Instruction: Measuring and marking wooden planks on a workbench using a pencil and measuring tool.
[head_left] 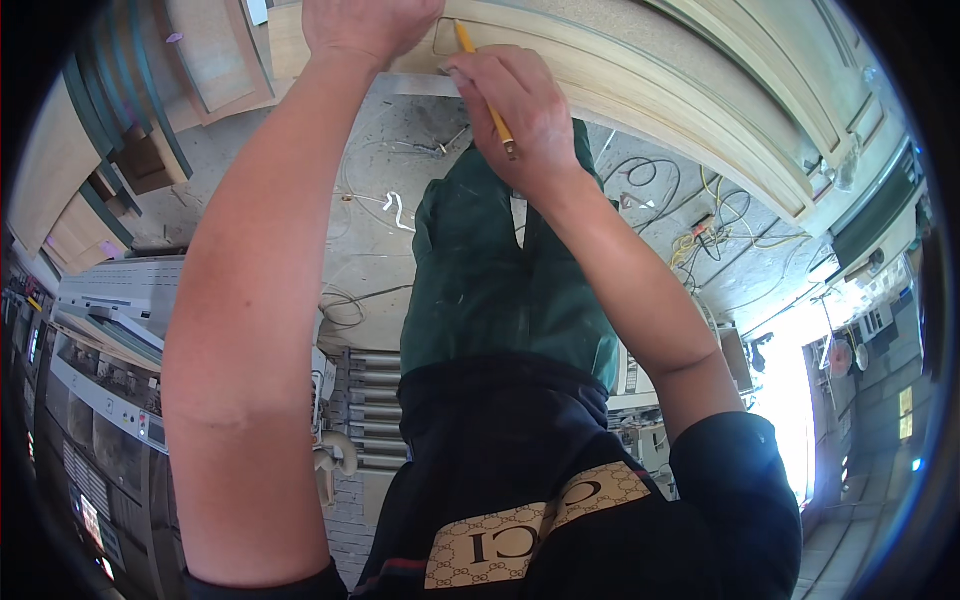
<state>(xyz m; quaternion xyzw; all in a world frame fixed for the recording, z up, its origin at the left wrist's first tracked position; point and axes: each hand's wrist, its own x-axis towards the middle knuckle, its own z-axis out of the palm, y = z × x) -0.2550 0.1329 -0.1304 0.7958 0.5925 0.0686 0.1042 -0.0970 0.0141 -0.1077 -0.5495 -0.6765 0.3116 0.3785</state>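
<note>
My right hand (525, 115) is closed around a yellow pencil (501, 128). The pencil slants up and left, its upper end touching or just above a pale wooden panel (620, 65) with long moulded lines. Beside that end, a thin dark outline with a rounded corner shows on the wood. My left hand (365, 30) is over the same panel, left of the pencil and apart from it. The picture's upper edge cuts this hand off, so its fingers are mostly hidden.
More wooden panels (215, 55) stand at the upper left, near green-edged racks (120, 75). Cables (650, 180) and a yellow cord (715, 225) lie on the grey floor at right. Metal rollers (375, 410) and a machine (120, 295) stand at lower left.
</note>
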